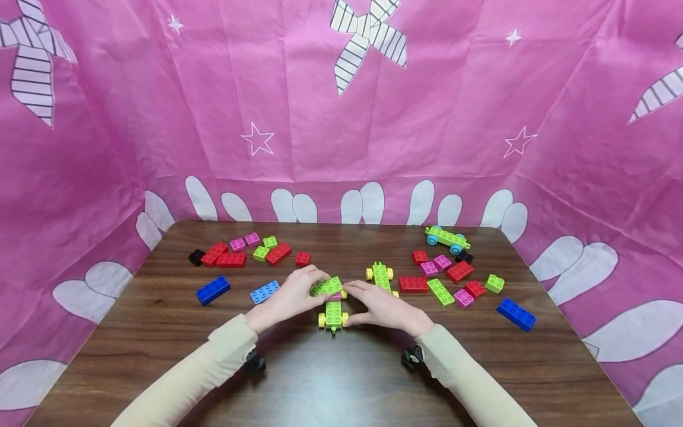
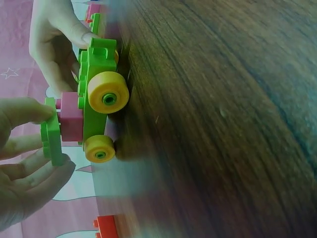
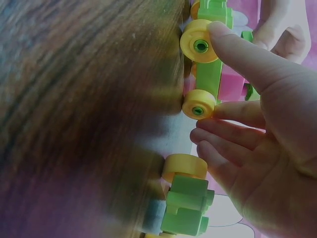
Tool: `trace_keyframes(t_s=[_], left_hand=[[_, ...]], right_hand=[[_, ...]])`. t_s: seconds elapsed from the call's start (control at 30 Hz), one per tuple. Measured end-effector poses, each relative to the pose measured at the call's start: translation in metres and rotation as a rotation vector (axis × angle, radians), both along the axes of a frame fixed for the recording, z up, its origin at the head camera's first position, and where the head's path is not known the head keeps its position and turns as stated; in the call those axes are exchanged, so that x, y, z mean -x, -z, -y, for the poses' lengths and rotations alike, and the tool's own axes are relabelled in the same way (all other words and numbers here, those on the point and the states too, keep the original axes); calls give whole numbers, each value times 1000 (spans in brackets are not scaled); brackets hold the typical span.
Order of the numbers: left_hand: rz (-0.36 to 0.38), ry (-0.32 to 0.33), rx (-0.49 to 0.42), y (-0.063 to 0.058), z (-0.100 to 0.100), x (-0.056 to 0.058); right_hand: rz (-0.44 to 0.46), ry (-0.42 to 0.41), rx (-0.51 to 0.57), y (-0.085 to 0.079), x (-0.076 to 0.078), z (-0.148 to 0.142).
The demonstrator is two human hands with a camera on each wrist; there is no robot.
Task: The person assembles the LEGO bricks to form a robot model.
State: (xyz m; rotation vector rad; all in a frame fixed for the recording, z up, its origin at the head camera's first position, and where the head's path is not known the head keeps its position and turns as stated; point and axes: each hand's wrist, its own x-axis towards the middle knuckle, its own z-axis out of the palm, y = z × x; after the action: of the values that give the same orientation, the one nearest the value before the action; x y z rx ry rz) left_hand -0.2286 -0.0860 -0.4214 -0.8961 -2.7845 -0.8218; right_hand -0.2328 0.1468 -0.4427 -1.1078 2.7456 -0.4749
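My left hand (image 1: pixel 290 295) pinches a light-green flat brick (image 1: pixel 329 286) between thumb and fingers. In the left wrist view, that brick lies over a pink brick (image 2: pixel 73 117) on a green toy car base (image 2: pixel 95 116) with yellow wheels; whether it is fully pressed on, I cannot tell. My right hand (image 1: pixel 381 305) holds the car base from the right. In the right wrist view its thumb lies on one yellow wheel (image 3: pixel 193 42) and its index fingertip meets the other wheel (image 3: pixel 199 104). A second green car base (image 1: pixel 381 277) stands just beyond the right hand.
Red bricks (image 1: pixel 231 260), pink and green bricks, and blue bricks (image 1: pixel 213 290) lie at the left. More bricks, including a blue one (image 1: pixel 516 314), are scattered at the right. A green car base with blue wheels (image 1: pixel 447 238) stands at the back right.
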Motion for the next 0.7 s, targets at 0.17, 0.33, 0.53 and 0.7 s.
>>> trace_keyframes(t_s=[0.17,0.33,0.53,0.7], left_hand=[[-17,6,-8,1,-3,-1],[-11,12,-9,0,-5,-3],[1,21,-8,0,-6,-3],[-20,36,-1,-1,-8,-3]], right_hand=[[-9,-7,2,1,1,0],[-1,-1,3,0,0,0],[1,0,-2,-2,-1,0],[9,-2,-4,-2,0,0]])
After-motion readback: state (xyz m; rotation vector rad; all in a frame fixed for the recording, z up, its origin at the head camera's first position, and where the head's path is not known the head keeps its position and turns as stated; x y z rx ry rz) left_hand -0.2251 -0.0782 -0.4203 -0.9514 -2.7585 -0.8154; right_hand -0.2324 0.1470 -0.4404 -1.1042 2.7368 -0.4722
